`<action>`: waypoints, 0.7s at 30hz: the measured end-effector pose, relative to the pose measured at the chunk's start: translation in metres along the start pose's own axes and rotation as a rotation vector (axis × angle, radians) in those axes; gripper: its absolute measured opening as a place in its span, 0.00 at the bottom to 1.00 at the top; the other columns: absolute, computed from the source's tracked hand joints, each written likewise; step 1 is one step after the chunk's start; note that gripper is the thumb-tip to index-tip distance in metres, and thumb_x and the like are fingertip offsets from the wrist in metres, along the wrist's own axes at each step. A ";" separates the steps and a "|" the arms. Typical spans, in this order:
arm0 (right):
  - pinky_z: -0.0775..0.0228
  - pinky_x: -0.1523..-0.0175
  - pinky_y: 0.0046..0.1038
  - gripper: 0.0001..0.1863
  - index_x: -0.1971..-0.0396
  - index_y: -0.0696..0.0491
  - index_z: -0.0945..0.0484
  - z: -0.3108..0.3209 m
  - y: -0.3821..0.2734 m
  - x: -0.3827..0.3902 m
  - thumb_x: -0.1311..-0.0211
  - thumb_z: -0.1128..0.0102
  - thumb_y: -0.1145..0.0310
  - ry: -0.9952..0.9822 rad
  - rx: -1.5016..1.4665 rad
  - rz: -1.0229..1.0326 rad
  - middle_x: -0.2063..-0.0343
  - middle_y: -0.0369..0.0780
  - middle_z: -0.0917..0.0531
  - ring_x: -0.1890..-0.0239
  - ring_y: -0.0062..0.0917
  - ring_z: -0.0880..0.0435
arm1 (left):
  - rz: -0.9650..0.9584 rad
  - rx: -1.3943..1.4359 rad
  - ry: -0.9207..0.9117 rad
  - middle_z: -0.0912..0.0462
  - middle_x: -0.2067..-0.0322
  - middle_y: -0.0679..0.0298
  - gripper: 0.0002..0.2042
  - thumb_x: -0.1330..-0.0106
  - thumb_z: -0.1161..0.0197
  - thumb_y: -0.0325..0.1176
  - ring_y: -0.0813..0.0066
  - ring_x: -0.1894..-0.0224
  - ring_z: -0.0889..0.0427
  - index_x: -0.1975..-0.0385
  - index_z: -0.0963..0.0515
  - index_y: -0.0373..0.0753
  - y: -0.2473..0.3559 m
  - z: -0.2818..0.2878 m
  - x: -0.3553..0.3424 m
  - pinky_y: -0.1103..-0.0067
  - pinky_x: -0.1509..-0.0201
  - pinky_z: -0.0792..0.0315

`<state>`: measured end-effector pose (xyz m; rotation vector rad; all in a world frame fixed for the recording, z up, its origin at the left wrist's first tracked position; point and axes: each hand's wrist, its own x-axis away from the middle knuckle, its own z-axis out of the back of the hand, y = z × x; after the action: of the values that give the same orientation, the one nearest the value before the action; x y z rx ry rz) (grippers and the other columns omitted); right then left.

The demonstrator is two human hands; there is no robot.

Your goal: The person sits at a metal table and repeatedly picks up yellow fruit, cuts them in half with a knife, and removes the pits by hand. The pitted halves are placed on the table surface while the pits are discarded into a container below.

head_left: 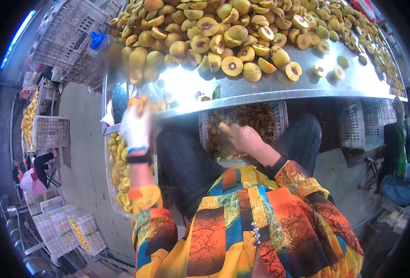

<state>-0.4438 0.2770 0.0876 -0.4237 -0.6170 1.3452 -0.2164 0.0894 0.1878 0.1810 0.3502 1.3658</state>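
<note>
Halved yellow stone fruit, apricot-like with brown centres [232, 66], lie heaped on the metal table [260, 88]. My left hand [136, 126], in a white glove and blurred by motion, is at the table's near left corner. Its fingers are closed on orange-yellow fruit [137, 103]. My right hand [247, 140] is bare and closed around a short, pale yellow, stick-like thing [226, 129], whose kind I cannot make out. This hand is above a crate [281, 121] of brownish fruit scraps [256, 119], between my knees.
Below my left arm stands a crate of yellow fruit pieces [118, 171]. A blue-capped bottle [98, 41] is at the table's left end. White crates [360, 123] stand under the table at right; more crates [52, 132] and a person [33, 178] are far left.
</note>
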 end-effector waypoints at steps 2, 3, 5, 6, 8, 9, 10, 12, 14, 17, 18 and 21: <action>0.29 0.68 0.42 0.15 0.66 0.57 0.31 0.004 -0.011 -0.002 0.50 0.40 0.65 0.015 -0.099 0.004 0.80 0.51 0.22 0.75 0.47 0.22 | -0.286 0.009 -0.070 0.21 0.61 0.51 0.21 0.44 0.44 0.46 0.56 0.55 0.23 0.56 0.25 0.37 0.054 -0.009 -0.019 0.69 0.52 0.31; 0.29 0.69 0.42 0.15 0.67 0.57 0.31 0.003 -0.017 0.000 0.50 0.40 0.65 0.016 -0.150 0.046 0.80 0.52 0.23 0.75 0.48 0.22 | -0.297 0.009 -0.158 0.21 0.61 0.51 0.20 0.44 0.44 0.45 0.55 0.55 0.23 0.57 0.25 0.39 0.067 -0.023 -0.032 0.68 0.52 0.31; 0.30 0.69 0.43 0.14 0.68 0.56 0.32 0.008 -0.013 0.007 0.50 0.40 0.64 0.059 -0.207 0.051 0.81 0.52 0.23 0.75 0.49 0.23 | -0.358 -0.032 -0.313 0.21 0.61 0.49 0.19 0.46 0.43 0.44 0.53 0.55 0.24 0.58 0.26 0.41 0.117 -0.065 -0.057 0.66 0.52 0.30; 0.31 0.69 0.44 0.14 0.69 0.56 0.32 0.009 -0.013 0.010 0.50 0.40 0.63 0.064 -0.230 0.061 0.81 0.52 0.23 0.75 0.50 0.23 | -0.355 -0.103 -0.364 0.22 0.61 0.48 0.18 0.48 0.42 0.42 0.52 0.55 0.24 0.59 0.26 0.41 0.135 -0.076 -0.064 0.66 0.51 0.30; 0.31 0.70 0.43 0.15 0.67 0.56 0.31 0.017 -0.013 0.018 0.50 0.39 0.64 0.062 -0.245 0.085 0.81 0.53 0.24 0.74 0.51 0.24 | -0.290 -0.051 -0.306 0.22 0.61 0.47 0.17 0.51 0.40 0.39 0.52 0.55 0.24 0.61 0.26 0.40 0.137 -0.107 -0.080 0.65 0.51 0.30; 0.31 0.71 0.40 0.14 0.66 0.57 0.30 0.021 -0.013 0.020 0.50 0.39 0.65 0.098 -0.298 0.096 0.81 0.51 0.23 0.76 0.48 0.23 | -0.303 -0.038 -0.250 0.22 0.63 0.48 0.17 0.53 0.39 0.35 0.52 0.55 0.24 0.62 0.25 0.39 0.127 -0.114 -0.085 0.66 0.51 0.30; 0.30 0.73 0.37 0.14 0.66 0.57 0.29 0.028 -0.012 0.023 0.50 0.39 0.67 0.143 -0.350 0.097 0.81 0.49 0.23 0.78 0.45 0.22 | -0.389 -0.002 -0.243 0.21 0.64 0.49 0.18 0.54 0.39 0.35 0.54 0.58 0.22 0.61 0.25 0.38 0.122 -0.112 -0.088 0.69 0.53 0.29; 0.30 0.76 0.32 0.13 0.64 0.58 0.28 0.036 -0.011 0.024 0.49 0.40 0.69 0.255 -0.519 0.069 0.81 0.45 0.22 0.82 0.37 0.22 | -0.348 0.142 -0.377 0.21 0.65 0.49 0.21 0.55 0.38 0.36 0.56 0.60 0.21 0.58 0.25 0.37 0.114 -0.100 -0.085 0.72 0.54 0.28; 0.32 0.79 0.27 0.14 0.61 0.58 0.29 0.039 -0.014 0.015 0.47 0.41 0.70 0.379 -0.766 0.015 0.80 0.41 0.22 0.86 0.28 0.24 | -0.341 0.344 -0.287 0.20 0.63 0.50 0.22 0.53 0.39 0.31 0.62 0.59 0.19 0.55 0.26 0.35 0.111 -0.067 -0.052 0.76 0.53 0.28; 0.43 0.88 0.18 0.17 0.55 0.57 0.35 0.063 -0.029 -0.001 0.41 0.45 0.66 0.114 -1.476 -0.271 0.82 0.38 0.27 0.92 0.14 0.36 | -0.614 0.394 -0.101 0.21 0.61 0.53 0.18 0.52 0.41 0.22 0.63 0.59 0.20 0.57 0.25 0.35 0.101 -0.043 0.002 0.77 0.54 0.27; 0.42 0.88 0.19 0.18 0.59 0.58 0.34 0.063 -0.034 -0.007 0.43 0.43 0.63 0.102 -1.614 -0.302 0.83 0.38 0.27 0.92 0.15 0.36 | -0.688 0.441 -0.089 0.22 0.60 0.53 0.17 0.52 0.41 0.20 0.61 0.60 0.20 0.59 0.24 0.36 0.102 -0.039 0.019 0.76 0.55 0.26; 0.43 0.89 0.18 0.15 0.62 0.57 0.35 0.054 -0.049 -0.015 0.43 0.42 0.65 0.090 -1.658 -0.268 0.83 0.36 0.28 0.93 0.14 0.37 | -0.770 0.381 -0.030 0.25 0.55 0.52 0.21 0.52 0.40 0.19 0.58 0.58 0.21 0.54 0.27 0.39 0.104 -0.035 0.060 0.76 0.54 0.26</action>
<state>-0.4418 0.2499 0.1569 -1.6187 -1.5703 0.2702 -0.3150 0.1659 0.1809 0.3392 0.5811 0.5285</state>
